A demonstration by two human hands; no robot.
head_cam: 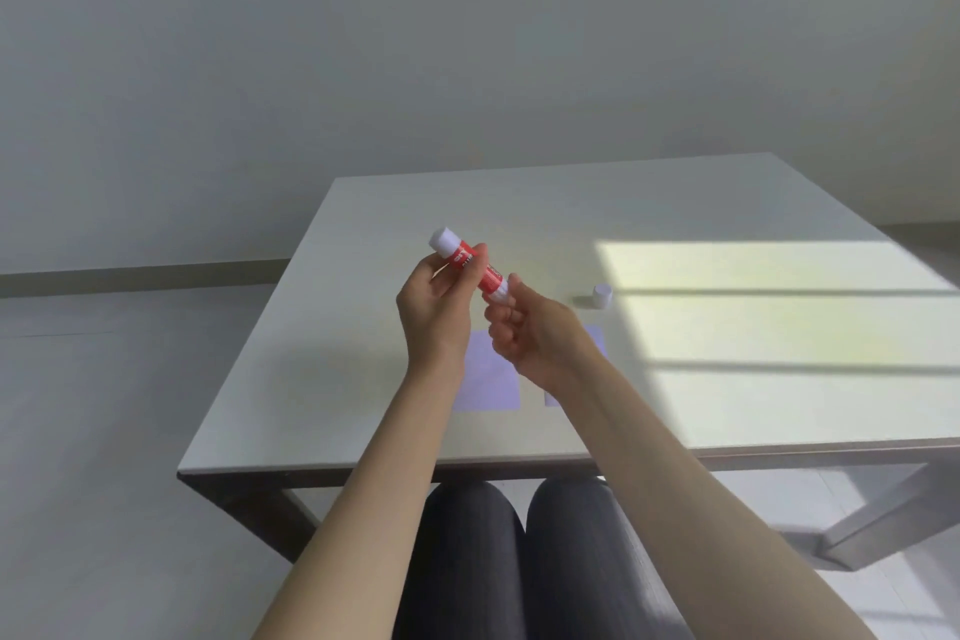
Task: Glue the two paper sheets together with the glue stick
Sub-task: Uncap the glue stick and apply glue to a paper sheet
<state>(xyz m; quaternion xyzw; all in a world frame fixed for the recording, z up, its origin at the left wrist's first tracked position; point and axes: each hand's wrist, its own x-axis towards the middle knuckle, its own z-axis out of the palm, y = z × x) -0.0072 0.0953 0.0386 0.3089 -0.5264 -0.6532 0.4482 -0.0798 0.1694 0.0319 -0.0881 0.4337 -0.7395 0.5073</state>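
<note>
Both hands hold the glue stick (471,265) above the table (519,213): left hand (434,312) pinching the barrel, right hand (524,327) pinching its base, probably twisting glue out. Cap (602,296) off; next, rub the paper sheets (488,379) below.

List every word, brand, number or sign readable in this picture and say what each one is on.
Glue stick: white lettering on its red label, partly hidden by the fingers of the left hand, too blurred and small to read.
Cap, two paper sheets, table: no text visible.
Nothing in the picture can be quoted.
</note>
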